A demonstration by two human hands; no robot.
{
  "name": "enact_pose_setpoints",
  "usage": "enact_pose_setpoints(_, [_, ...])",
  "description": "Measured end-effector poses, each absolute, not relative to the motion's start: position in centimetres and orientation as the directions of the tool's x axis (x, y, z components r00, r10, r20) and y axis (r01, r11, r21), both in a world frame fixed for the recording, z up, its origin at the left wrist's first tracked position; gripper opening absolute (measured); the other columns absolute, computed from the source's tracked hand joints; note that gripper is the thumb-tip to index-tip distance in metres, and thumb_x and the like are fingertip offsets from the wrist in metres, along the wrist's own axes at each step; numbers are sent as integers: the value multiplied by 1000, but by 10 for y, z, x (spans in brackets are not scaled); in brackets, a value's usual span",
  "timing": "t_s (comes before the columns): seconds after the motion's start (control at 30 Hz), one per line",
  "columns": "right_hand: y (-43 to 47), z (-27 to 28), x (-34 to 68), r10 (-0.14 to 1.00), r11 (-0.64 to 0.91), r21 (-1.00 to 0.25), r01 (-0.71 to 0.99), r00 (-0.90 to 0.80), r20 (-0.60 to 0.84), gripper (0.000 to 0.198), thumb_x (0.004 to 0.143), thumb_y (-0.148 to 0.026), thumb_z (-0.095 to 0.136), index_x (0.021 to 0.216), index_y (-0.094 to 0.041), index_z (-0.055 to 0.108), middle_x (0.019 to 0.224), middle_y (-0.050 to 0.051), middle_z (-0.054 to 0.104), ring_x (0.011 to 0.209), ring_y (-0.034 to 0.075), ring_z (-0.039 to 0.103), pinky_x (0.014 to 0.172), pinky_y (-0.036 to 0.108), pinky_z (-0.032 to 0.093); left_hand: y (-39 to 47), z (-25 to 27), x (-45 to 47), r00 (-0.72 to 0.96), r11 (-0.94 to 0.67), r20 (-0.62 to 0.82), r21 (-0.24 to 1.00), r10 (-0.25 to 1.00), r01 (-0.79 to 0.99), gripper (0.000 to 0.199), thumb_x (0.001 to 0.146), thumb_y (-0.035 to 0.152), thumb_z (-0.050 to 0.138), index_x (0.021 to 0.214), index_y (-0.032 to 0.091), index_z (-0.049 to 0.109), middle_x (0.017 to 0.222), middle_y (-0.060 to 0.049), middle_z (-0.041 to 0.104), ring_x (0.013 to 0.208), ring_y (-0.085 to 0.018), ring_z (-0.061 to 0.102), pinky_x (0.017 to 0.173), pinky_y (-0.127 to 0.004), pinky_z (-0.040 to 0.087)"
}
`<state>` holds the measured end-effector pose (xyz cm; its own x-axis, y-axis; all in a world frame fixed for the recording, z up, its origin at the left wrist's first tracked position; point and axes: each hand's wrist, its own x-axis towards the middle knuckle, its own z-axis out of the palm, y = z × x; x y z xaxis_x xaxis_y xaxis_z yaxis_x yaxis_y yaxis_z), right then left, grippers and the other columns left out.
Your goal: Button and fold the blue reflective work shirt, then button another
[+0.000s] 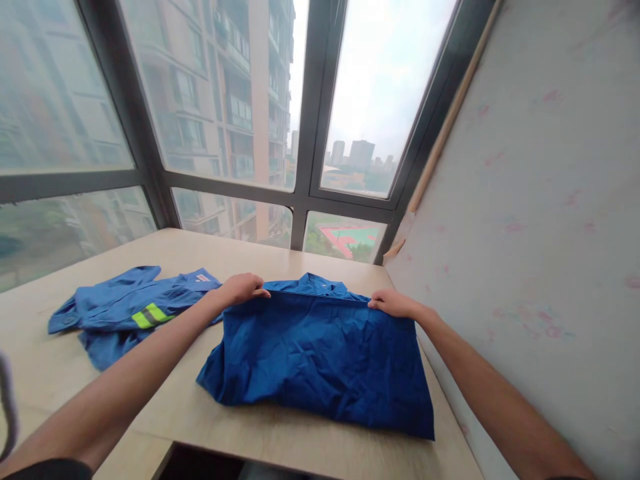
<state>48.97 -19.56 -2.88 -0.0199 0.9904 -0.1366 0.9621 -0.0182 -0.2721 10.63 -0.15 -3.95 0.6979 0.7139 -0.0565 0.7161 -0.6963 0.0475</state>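
Your left hand (245, 288) and right hand (395, 303) each pinch the straight upper edge of a wrinkled blue shirt (325, 360), its cloth doubled over into a broad, rough rectangle on the smooth pale table (220, 247), to the right of a crumpled blue jacket (117, 301) with a yellow-and-grey band (150, 315).

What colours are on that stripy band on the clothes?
The band is bright yellow-green with a grey middle, seen in the head view.

Single head-worn view, looking forward and down across the pale tabletop (250, 427) toward the windows (385, 93). Camera close: left hand (244, 288) and right hand (395, 303) near mid-frame, wall (540, 200) along right side.
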Motion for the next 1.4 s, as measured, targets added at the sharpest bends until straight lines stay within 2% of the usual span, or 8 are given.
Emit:
enact_pose_setpoints(0.13, [-186,-35,520,988,-4,-369,930,-52,-144,39,84,-52,50,62,-20,54,65,3,59,67,19,54,60,29,37,23,-37,109,791,-779,-16,164,612,606,47,87,57,53,61,19,61,61,-1,61,62,-15,53,60,-26,36])
enact_pose_setpoints(0.27, [-159,-28,554,997,-29,-385,922,1,-72,40,84,-54,50,66,-19,58,67,1,59,69,19,53,62,29,38,56,-18,122,807,-808,40,39,590,588,47,86,58,55,60,19,56,60,-2,62,59,-15,54,58,-26,36])
enact_pose_setpoints(0.47, [-91,-68,574,986,-158,-202,967,145,-78,29,93,-32,46,72,-17,59,86,8,69,86,21,59,76,29,40,93,-46,168,779,-796,198,10,595,605,36,99,27,29,90,14,61,98,-3,72,100,-14,66,82,-21,43])
enact_pose_setpoints(0.67, [-86,-139,567,964,-242,-136,961,223,-144,25,97,-28,46,84,-16,64,95,12,73,87,22,63,73,28,39,98,-124,199,748,-744,0,100,664,661,15,92,27,52,86,15,59,92,-15,75,82,-23,71,68,-27,48])
enact_pose_setpoints(0.83, [-125,-169,557,960,-247,-115,962,227,-164,32,101,-33,38,95,-17,64,101,14,73,90,23,64,74,29,38,80,-159,170,729,-708,-56,202,682,677,28,99,34,35,105,17,57,101,-16,73,94,-28,69,78,-34,47])
enact_pose_setpoints(1.03, [-158,-157,541,956,-129,-277,952,46,-289,32,95,-37,44,74,-19,61,81,7,70,78,20,60,70,29,39,56,-145,134,785,-758,-216,206,581,619,28,96,39,42,96,20,63,86,-10,72,82,-25,66,70,-31,44])
enact_pose_setpoints(1.23, [-175,-109,551,987,-115,-554,825,33,-157,48,89,-63,44,69,-20,54,67,0,57,65,16,51,60,27,38,62,-114,124,866,-808,-168,312,470,499,30,93,41,45,82,20,63,79,-5,70,74,-20,62,68,-27,42])
enact_pose_setpoints(1.4, [-135,-125,552,974,-225,-390,893,210,-81,39,93,-49,43,71,-20,55,74,3,63,77,19,58,68,27,42,73,-133,155,727,-705,-61,198,684,681,31,95,36,40,97,18,66,97,-12,73,89,-25,66,76,-32,46])
